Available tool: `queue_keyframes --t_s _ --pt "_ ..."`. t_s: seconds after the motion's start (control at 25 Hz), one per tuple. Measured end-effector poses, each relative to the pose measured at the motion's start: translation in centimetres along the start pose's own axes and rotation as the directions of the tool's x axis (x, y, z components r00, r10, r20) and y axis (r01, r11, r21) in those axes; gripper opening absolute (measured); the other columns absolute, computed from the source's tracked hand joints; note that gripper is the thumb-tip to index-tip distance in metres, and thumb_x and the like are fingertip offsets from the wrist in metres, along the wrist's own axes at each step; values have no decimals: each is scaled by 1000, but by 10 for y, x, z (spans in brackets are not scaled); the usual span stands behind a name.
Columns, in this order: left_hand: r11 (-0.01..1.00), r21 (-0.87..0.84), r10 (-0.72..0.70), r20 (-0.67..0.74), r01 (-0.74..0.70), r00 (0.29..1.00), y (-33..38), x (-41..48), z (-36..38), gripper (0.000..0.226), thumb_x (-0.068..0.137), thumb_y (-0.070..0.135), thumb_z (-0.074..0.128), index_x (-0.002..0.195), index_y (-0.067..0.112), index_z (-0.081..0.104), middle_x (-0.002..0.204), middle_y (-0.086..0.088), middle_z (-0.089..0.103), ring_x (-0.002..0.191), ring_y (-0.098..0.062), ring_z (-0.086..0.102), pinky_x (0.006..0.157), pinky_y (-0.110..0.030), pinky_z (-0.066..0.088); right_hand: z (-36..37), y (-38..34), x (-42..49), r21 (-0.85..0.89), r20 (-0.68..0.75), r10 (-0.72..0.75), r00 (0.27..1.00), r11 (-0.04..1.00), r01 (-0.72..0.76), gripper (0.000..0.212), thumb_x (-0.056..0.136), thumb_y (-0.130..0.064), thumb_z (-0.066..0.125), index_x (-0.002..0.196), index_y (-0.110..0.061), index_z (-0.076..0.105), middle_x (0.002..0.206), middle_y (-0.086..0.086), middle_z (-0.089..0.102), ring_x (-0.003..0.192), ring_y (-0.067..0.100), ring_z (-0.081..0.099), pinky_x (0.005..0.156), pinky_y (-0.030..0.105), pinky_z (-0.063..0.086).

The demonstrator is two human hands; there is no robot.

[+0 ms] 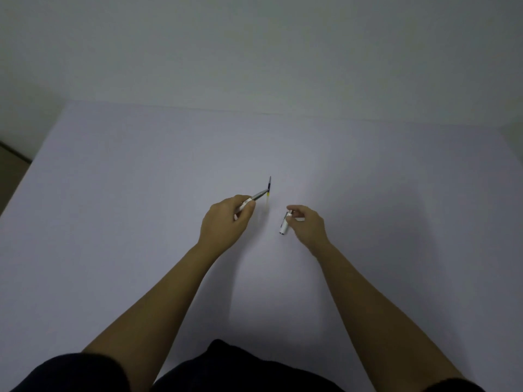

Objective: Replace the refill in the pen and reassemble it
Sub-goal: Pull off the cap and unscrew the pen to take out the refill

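While both bare forearms reach forward over the middle of the pale table [113, 193], each hand holds one part of the dismantled pen. The left hand [223, 219] is curled into a loose fist, knuckles up, its thumb and forefinger pinched round the front barrel [252, 198], which slants up and to the right out of the grip. Just past the barrel's free end lies the refill [269, 186], a thin dark stick with a yellowish lower end, pointing toward the far edge of the table; whether it touches the barrel or the tabletop cannot be told. The right hand [307, 222] is turned palm inward, wrist bent, fingers narrowly closed on the top of the white rear barrel [284, 223], which hangs down slanted toward the near edge. The two hands are apart, with bare table between them. Dark sleeves [85, 372] show at the near edge.
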State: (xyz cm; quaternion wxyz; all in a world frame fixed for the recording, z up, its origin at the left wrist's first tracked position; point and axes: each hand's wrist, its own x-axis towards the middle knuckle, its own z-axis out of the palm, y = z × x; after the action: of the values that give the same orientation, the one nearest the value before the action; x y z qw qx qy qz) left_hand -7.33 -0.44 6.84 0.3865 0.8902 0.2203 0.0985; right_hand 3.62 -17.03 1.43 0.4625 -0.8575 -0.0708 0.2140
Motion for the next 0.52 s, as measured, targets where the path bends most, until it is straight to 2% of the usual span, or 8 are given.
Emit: queue_keyframes --t_s 0.04,0.16,0.24,0.36,0.52 --pt "1000 1 -11 8 11 1000 -2 2 1 25 94 36 45 99 21 65 71 5 62 62 -10 54 53 -20 36 3 3 5 -26 9 19 1000 999 -19 26 85 -6 61 110 -10 67 96 7 64 93 17 58 65 -1 35" --pt "1000 -6 -27 6 27 1000 -7 9 4 26 94 37 45 98 20 65 68 4 61 60 -8 53 52 -21 36 8 8 17 -99 38 55 998 994 -51 28 85 -8 62 114 -7 65 110 16 68 100 26 63 83 16 39" --pt "1000 -14 -21 4 21 1000 -9 12 5 27 94 36 45 98 19 66 68 3 62 60 -11 54 51 -22 37 9 10 21 -119 64 49 997 992 -41 30 86 -9 62 116 -5 64 112 17 67 103 28 64 87 21 40" --pt "1000 -19 -17 -1 17 1000 -10 16 6 27 95 33 45 100 17 66 71 -1 64 63 -16 56 54 -25 40 9 11 24 -130 68 47 997 991 -38 30 86 -10 62 115 -4 64 113 18 66 104 29 63 89 23 41" --pt "1000 -15 -17 3 18 1000 -10 15 12 28 95 33 44 104 15 65 72 2 62 62 -14 54 52 -20 37 12 12 24 -213 57 22 998 977 -9 30 87 -10 61 117 -4 63 115 20 62 102 28 63 80 10 33"
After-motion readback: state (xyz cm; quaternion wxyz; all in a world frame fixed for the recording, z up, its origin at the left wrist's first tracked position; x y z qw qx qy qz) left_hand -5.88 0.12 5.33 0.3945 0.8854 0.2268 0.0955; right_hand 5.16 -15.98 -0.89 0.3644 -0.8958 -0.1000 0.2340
